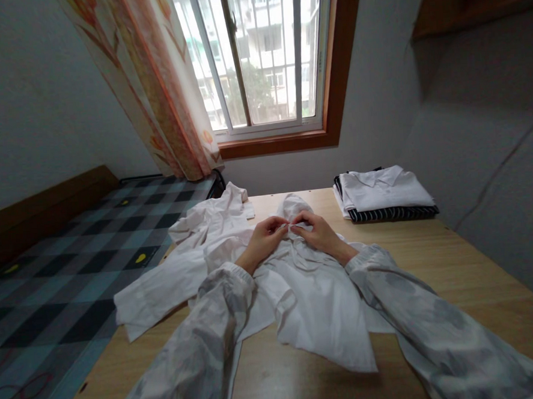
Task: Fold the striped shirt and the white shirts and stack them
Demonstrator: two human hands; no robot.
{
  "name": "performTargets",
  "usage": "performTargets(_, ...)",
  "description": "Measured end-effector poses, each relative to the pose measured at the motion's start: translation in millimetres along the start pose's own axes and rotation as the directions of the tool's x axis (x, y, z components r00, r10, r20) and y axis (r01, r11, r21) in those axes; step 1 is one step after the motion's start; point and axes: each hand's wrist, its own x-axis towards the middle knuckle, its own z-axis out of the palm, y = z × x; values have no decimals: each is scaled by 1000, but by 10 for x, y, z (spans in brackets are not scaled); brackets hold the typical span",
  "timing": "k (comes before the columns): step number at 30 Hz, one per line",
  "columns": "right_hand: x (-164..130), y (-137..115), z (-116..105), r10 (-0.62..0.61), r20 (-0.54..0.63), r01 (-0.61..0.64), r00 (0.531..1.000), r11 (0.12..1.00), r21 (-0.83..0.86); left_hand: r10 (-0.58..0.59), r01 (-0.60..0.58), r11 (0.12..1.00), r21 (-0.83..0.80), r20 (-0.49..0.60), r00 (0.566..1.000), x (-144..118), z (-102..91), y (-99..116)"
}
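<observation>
A white shirt (pixel 309 299) lies spread and rumpled on the wooden table (pixel 455 260), its collar end pointing toward the window. My left hand (pixel 264 239) and my right hand (pixel 318 232) meet just below the collar, fingertips pinched together on the shirt's front placket. Both hands grip the fabric there; what is between the fingertips is too small to make out. One sleeve (pixel 159 296) trails off to the left table edge. My own sleeves are pale and mottled.
A folded pile of clothes (pixel 383 195), white over dark striped, sits at the table's far right. A bed with a checked cover (pixel 72 265) adjoins the table on the left. A window (pixel 262 55) and patterned curtain (pixel 160 91) stand behind; a grey wall is on the right.
</observation>
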Motion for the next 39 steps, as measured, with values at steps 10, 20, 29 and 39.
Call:
performTargets(10, -9, -3, 7, 6, 11, -6, 1000, 1000, 0, 1, -1, 1000, -14, -12, 1000, -22, -12, 35)
performTargets(20, -6, -11, 23, -37, 30, 36, 999, 999, 7, -32, 18, 982, -189, -69, 997, 28, 12, -14)
performTargets(29, -14, -35, 26, 11, 64, -13, 998, 999, 37, -47, 33, 977, -209, -60, 997, 32, 29, -18)
performTargets(39, -17, -51, 32, -12, 36, 10, 999, 999, 46, -110, 108, 936, -334, 13, 994, 40, -9, 28)
